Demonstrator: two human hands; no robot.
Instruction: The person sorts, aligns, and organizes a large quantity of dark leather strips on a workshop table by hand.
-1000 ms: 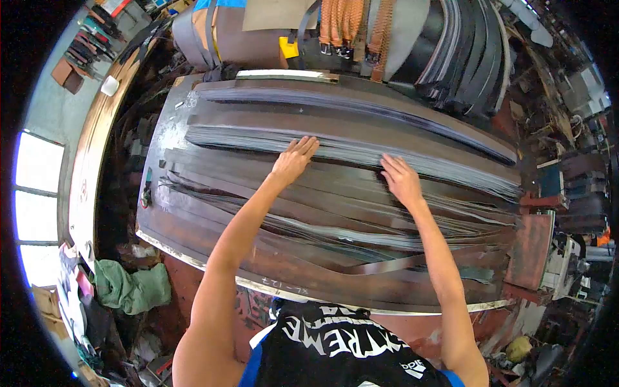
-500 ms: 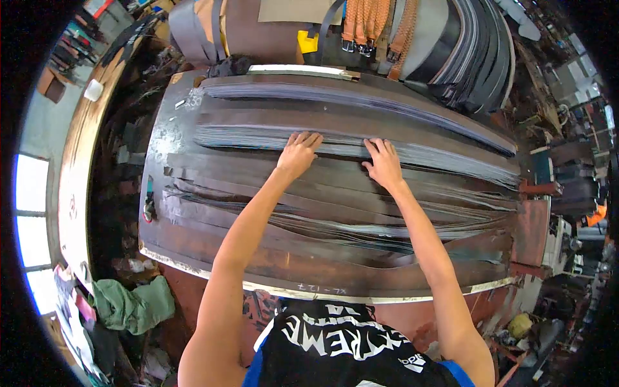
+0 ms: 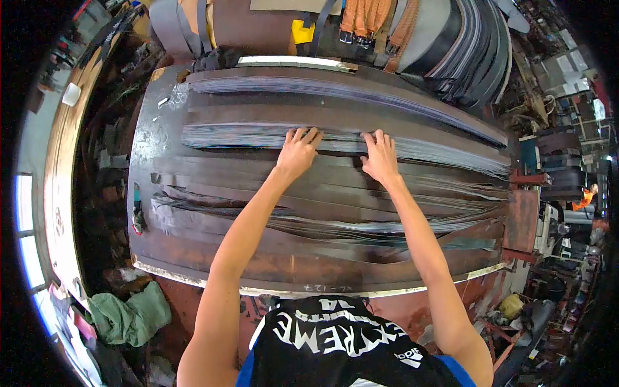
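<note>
Across the dark work table (image 3: 151, 132) lies a thick stack of long dark leather-like strips (image 3: 235, 137), its grey layered edge facing me. Over the middle of this edge my left hand (image 3: 298, 155) is closed, fingertips on top. A short way to the right, my right hand (image 3: 382, 158) grips the same stack, with fingers bent over it and thumb at the near side. Parts of the stack under both hands are hidden. Nearer my body, looser strips (image 3: 361, 227) lie in an uneven, partly fanned pile beneath my forearms.
Beyond the gripped stack runs another strip stack (image 3: 271, 84). Braided orange-brown belts (image 3: 364, 19) and dark straps (image 3: 474, 58) hang at the back. A small tool (image 3: 137, 209) lies at the table's left edge; green cloth (image 3: 132, 313) sits below left.
The view has shifted slightly, so the table sits a little further left and higher. Both hands stay at the same stack, with the right fingers bent slightly further over it.
</note>
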